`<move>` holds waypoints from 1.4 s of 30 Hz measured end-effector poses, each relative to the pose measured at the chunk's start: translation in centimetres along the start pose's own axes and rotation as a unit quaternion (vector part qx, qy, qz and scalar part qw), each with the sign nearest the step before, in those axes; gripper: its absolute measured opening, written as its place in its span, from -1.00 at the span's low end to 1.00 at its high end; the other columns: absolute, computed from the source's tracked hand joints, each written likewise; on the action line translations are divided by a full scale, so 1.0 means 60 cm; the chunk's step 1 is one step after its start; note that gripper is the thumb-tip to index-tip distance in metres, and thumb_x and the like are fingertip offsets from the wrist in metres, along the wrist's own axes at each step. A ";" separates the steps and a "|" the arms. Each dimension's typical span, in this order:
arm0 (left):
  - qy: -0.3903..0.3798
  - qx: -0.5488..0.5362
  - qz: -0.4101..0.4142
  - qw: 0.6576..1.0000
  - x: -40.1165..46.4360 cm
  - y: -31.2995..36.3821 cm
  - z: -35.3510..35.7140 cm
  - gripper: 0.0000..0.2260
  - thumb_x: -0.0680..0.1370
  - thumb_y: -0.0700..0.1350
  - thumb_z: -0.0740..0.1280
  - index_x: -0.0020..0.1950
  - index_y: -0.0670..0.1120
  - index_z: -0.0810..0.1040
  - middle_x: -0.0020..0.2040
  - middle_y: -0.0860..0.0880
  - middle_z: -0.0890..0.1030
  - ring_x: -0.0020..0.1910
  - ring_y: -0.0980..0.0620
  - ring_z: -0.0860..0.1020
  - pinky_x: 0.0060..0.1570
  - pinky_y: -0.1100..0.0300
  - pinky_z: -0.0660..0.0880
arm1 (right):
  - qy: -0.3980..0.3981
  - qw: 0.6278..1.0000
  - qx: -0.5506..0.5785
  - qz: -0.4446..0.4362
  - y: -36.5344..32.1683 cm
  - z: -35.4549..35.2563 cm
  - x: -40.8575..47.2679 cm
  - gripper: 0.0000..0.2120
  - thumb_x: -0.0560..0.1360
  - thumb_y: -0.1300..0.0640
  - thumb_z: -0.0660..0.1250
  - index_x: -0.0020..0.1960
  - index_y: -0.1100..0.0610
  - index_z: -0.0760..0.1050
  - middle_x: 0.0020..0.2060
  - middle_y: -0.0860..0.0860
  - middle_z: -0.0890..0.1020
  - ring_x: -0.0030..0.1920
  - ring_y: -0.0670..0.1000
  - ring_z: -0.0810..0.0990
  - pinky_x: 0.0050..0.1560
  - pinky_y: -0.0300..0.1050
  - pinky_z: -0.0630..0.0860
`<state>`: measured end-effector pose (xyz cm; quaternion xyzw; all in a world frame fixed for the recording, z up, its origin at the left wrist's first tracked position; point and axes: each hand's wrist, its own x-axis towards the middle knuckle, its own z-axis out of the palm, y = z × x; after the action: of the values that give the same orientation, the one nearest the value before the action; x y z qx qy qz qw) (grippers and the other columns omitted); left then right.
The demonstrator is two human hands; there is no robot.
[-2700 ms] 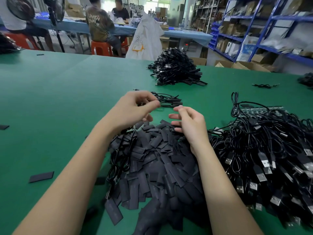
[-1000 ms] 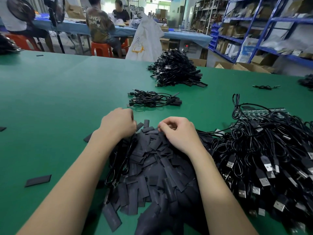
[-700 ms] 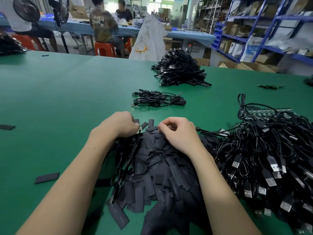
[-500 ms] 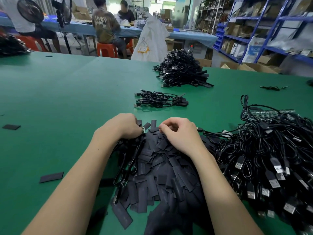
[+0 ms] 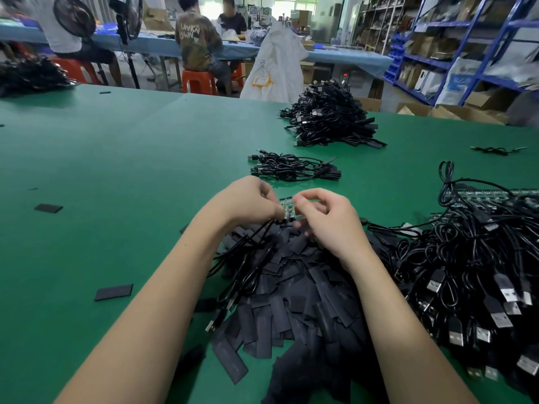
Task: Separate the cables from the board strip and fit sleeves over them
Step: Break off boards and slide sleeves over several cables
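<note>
While both hands are pinching it, a short green board strip (image 5: 287, 207) is hanging just above the far edge of the sleeve pile (image 5: 294, 293).

The left hand (image 5: 248, 202) and right hand (image 5: 326, 220) are gripping the strip from either side, equally near, its long axis seeming to run near to far. Its black cables (image 5: 248, 258) are trailing down toward the near left, so the strip looks set to be snapped between the two grips.

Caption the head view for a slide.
Both hands, left hand and right hand, pinch a small green board strip above a pile of black sleeves on the green table.
</note>
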<state>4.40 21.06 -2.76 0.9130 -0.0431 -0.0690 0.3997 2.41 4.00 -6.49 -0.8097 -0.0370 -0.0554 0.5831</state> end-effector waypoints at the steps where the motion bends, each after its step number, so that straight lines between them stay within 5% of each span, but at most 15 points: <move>1: -0.010 -0.051 0.005 0.999 -0.001 0.002 0.001 -0.91 0.45 -0.15 0.47 -0.18 -0.07 0.58 -0.29 -0.06 0.58 -0.30 -0.03 0.48 -0.20 0.10 0.45 | 0.002 0.999 0.035 0.010 -0.002 -0.002 0.000 -0.95 0.57 0.04 0.41 -0.04 0.00 0.62 -0.28 -0.06 0.74 -0.25 -0.06 0.72 -0.24 -0.14 0.57; 4: -0.043 -0.228 -0.018 0.973 0.001 -0.001 -0.001 -0.72 0.48 -0.17 0.50 0.08 -0.06 0.46 -0.36 -0.03 0.47 -0.32 -0.02 0.35 -0.22 0.11 0.31 | -0.002 0.991 0.129 0.033 -0.006 -0.010 -0.001 -0.93 0.54 0.19 0.47 0.00 0.12 0.60 -0.31 0.00 0.73 -0.30 -0.06 0.69 -0.28 -0.22 0.59; 7: -0.077 -0.343 -0.009 0.936 0.002 -0.005 -0.004 -0.81 0.52 -0.17 0.49 0.04 -0.04 0.52 -0.40 0.08 0.51 -0.48 0.13 0.37 -0.41 0.30 0.40 | -0.016 0.974 0.216 0.062 -0.010 -0.016 0.000 -0.88 0.52 0.22 0.48 0.04 0.15 0.61 -0.31 -0.01 0.71 -0.31 -0.08 0.66 -0.25 -0.26 0.60; 15: -0.117 -0.390 0.002 0.913 0.003 -0.009 0.016 -0.87 0.45 -0.14 0.49 -0.01 -0.11 0.69 0.05 -0.13 0.65 -0.01 -0.02 0.53 0.07 0.26 0.51 | -0.050 0.944 0.302 0.124 -0.016 -0.027 -0.002 -0.67 0.26 0.18 0.58 0.00 0.21 0.65 -0.16 0.05 0.75 -0.18 -0.07 0.72 -0.20 -0.29 0.61; 20: -0.137 -0.406 0.023 0.903 0.000 0.002 0.017 -0.86 0.55 -0.20 0.41 0.09 -0.18 0.67 -0.06 -0.03 0.72 -0.13 0.13 0.65 -0.12 0.35 0.56 | -0.071 0.904 0.384 0.175 -0.017 -0.033 -0.002 -0.62 0.16 0.21 0.59 -0.03 0.23 0.67 -0.22 0.03 0.73 -0.26 -0.11 0.70 -0.23 -0.29 0.61; 24: -0.159 -0.425 0.017 0.891 -0.005 0.016 0.016 -0.91 0.58 -0.25 0.33 -0.02 -0.15 0.64 -0.22 0.05 0.70 -0.29 0.19 0.63 -0.27 0.39 0.52 | -0.086 0.877 0.430 0.196 -0.020 -0.033 -0.004 -0.76 0.18 0.25 0.55 -0.15 0.22 0.70 -0.28 0.04 0.69 -0.34 -0.10 0.65 -0.31 -0.29 0.60; 31: -0.189 -0.532 -0.022 0.825 -0.006 0.022 0.010 -0.94 0.40 -0.19 0.46 -0.18 -0.10 0.74 -0.18 -0.03 0.69 -0.27 0.10 0.65 -0.23 0.30 0.61 | -0.119 0.833 0.509 0.180 -0.029 -0.037 -0.006 -0.82 0.31 0.28 0.50 -0.08 0.24 0.69 -0.20 0.09 0.71 -0.28 -0.06 0.68 -0.15 -0.27 0.66; 34: -0.105 -0.466 -0.012 0.878 0.002 0.011 0.020 -0.92 0.49 -0.17 0.47 -0.03 -0.08 0.72 -0.11 -0.04 0.68 -0.23 0.10 0.59 -0.14 0.30 0.57 | -0.108 0.864 0.465 0.158 -0.035 -0.051 -0.006 -0.93 0.30 0.23 0.54 -0.22 0.12 0.75 -0.21 0.04 0.71 -0.27 -0.07 0.67 -0.22 -0.28 0.63; 37: 0.082 -0.194 -0.001 0.978 0.010 -0.007 0.033 -0.78 0.55 -0.07 0.46 0.19 -0.03 0.65 0.05 -0.05 0.67 -0.09 0.07 0.58 0.08 0.18 0.50 | -0.052 0.908 0.381 0.167 -0.031 -0.069 -0.005 -0.85 0.28 0.14 0.59 -0.16 0.03 0.71 -0.23 -0.03 0.69 -0.29 -0.08 0.63 -0.30 -0.29 0.58; 39: 0.175 -0.036 0.046 0.983 0.009 -0.005 0.037 -0.69 0.57 0.00 0.42 0.30 -0.03 0.58 0.20 0.02 0.63 0.16 0.09 0.58 0.25 0.19 0.45 | 0.001 0.927 0.330 0.176 -0.025 -0.076 -0.003 -0.81 0.37 0.16 0.58 -0.05 0.06 0.65 -0.23 -0.03 0.68 -0.33 -0.09 0.62 -0.33 -0.30 0.56; 42: 0.086 -0.130 0.088 0.984 0.006 0.016 0.037 -0.79 0.58 0.04 0.40 0.17 0.00 0.59 0.10 0.05 0.65 0.00 0.17 0.63 -0.01 0.31 0.49 | 0.031 0.927 0.333 0.168 -0.024 -0.072 0.001 -0.82 0.48 0.22 0.51 0.06 0.15 0.61 -0.20 0.00 0.68 -0.31 -0.09 0.65 -0.25 -0.30 0.59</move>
<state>4.40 18.76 -3.59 0.8487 -0.0792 0.0406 0.5213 2.06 0.36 -3.79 -0.5609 0.1012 0.0336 0.8210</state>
